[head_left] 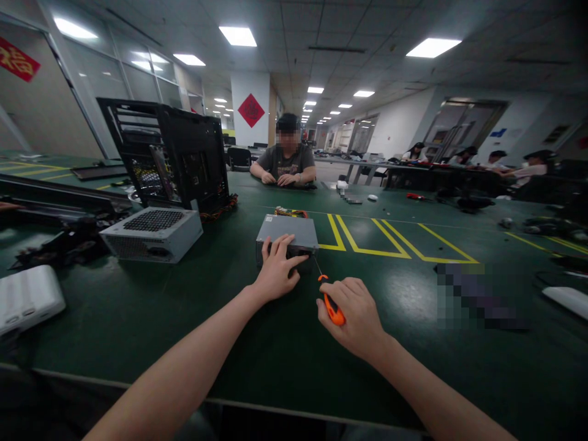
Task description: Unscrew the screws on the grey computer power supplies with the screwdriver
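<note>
A grey computer power supply (301, 229) lies on the green table in front of me, a bundle of coloured cables (289, 212) at its far side. My left hand (278, 269) rests on its top and near face, fingers spread, the index finger pointing along the near right edge. In my right hand (356, 312) is an orange and black screwdriver (334, 309), gripped by the handle. Its thin shaft slants up and left to the near right corner of the power supply. Whether the tip sits in a screw is too small to tell.
To the left stand a second power supply (154, 233) with a mesh grille and an open black computer case (174, 153). A white device (30, 297) lies near left. Across the table sits a person (287, 159). Yellow tape lines (381, 239) mark the tabletop to the right.
</note>
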A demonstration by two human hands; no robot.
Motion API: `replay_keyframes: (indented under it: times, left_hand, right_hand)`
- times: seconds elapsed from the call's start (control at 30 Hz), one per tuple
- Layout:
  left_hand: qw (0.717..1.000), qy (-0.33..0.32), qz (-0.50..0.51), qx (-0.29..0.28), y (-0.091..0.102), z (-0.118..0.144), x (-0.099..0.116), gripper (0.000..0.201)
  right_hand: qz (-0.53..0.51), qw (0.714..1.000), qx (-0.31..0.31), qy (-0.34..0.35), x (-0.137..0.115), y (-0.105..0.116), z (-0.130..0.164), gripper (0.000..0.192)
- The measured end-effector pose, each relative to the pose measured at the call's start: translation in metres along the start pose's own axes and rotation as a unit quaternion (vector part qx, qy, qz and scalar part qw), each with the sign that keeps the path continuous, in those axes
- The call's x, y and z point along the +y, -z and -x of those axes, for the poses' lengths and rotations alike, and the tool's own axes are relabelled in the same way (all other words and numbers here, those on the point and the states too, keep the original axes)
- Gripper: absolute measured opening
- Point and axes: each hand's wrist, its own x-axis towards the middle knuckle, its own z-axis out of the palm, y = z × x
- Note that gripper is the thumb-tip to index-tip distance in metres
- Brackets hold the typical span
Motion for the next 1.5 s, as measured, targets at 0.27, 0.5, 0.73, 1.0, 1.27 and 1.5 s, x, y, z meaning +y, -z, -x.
replay_keyframes:
  times: [0.27,0.5,0.73,1.0,1.27,1.5]
  left_hand:
    - [1.0,0.002,-0.001,-0.001,-0.0016,0.0008,-0.0005,0.04]
    - [1.0,0.001,0.004,-0.001,-0.0017,0.0008,-0.0008,0.04]
    - [1.0,0.005,-0.001,0.003,-0.003,0.0012,-0.0008,0.039]
    - [0.999,0.03,-0.004,0.01,-0.0034,0.0004,0.0014,0.026]
    - [0.999,0.008,-0.033,0.01,-0.003,0.0001,-0.0006,0.029]
    - [0.998,-0.003,-0.058,0.0,0.0,0.0002,0.0002,0.032]
  right_hand:
    - [0.056,0.998,-0.016,0.018,-0.0041,-0.002,0.0004,0.022]
    - [0.01,1.0,-0.012,0.004,-0.0003,-0.0009,0.0004,0.018]
    - [0.012,0.999,-0.04,0.021,-0.0019,0.0,-0.0008,0.018]
    - [0.002,1.0,-0.025,0.008,0.0011,-0.0002,0.0006,0.02]
    - [0.009,0.999,-0.028,0.013,0.0004,0.0014,-0.0015,0.021]
    - [0.002,1.0,-0.007,-0.019,0.001,0.0,0.0005,0.024]
